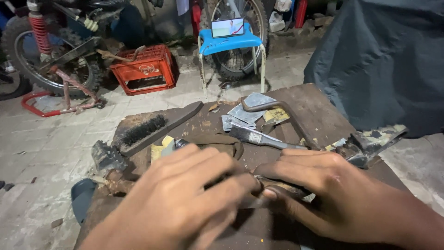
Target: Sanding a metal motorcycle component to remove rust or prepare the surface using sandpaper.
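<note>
both hands, left hand (178,196) and right hand (333,190), pinch small metal part (270,187) on workbench (319,109); wire brush (148,127) nearby; steady hold needed.

Beyond the left hand (180,199), a wire brush (152,127) with dark bristles; a dull metal chisel (263,139) and torn sandpaper scraps (247,111) lie on the rough, rusty counter (319,106).

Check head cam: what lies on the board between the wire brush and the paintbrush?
In the head view, a folded brown cloth lies between the wire brush and the paintbrush, plus a yellowish scrap by the wire brush.
</note>
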